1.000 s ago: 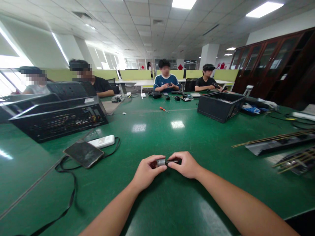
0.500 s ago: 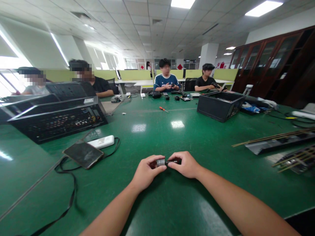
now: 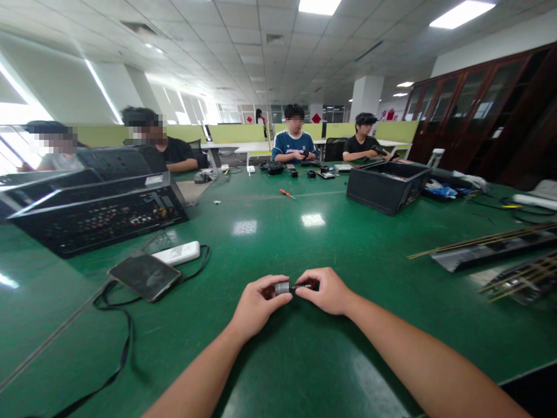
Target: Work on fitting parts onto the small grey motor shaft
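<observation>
Between finger and thumb, my left hand [image 3: 256, 305] grips a small silver cylinder with a thin dark shaft [image 3: 282, 288], which looks like a small motor. The shaft points right. My right hand [image 3: 326, 292] pinches the end of that shaft, its fingers closed and partly hiding it. Both hands are just above the green table [image 3: 261, 244], close together. Whatever lies inside the left palm is hidden.
A phone [image 3: 145, 276], a white power strip [image 3: 178, 253] and a black cable lie left. Computer cases stand left [image 3: 100, 209] and right [image 3: 385, 188]. An orange screwdriver [image 3: 286, 194] lies ahead. Thin rods [image 3: 491, 238] lie right. Several people sit around the table.
Both hands hold nearly the same pose on the cylinder and shaft. The whole view has shifted slightly.
</observation>
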Demonstrator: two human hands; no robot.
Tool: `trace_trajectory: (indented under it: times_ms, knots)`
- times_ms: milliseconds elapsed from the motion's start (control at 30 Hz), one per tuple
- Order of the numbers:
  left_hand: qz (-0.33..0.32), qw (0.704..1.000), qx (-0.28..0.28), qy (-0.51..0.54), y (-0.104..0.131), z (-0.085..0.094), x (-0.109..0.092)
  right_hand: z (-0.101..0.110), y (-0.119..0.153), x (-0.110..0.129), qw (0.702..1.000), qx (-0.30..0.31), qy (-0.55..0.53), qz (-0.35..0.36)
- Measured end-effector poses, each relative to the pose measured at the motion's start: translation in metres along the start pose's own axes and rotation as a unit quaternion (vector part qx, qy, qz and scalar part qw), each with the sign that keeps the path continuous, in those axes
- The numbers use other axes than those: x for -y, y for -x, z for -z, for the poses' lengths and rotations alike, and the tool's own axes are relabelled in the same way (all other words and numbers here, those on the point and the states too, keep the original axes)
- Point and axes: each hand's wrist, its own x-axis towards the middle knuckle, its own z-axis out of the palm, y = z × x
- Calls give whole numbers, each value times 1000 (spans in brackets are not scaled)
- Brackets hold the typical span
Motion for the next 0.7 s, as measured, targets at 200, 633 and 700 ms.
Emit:
trace_trajectory:
  times_ms: [200,633,700]
  knots:
    - [2,1000,1,-2,0,0,0,0,0,-1,1000,-1,-4,-1]
    - [-2,1000,-6,7,0,0,0,2,1,1,1000,-8,9,-4]
    - [2,1000,-7,10,0,0,-1,2,1,1,1000,-10,6,-2]
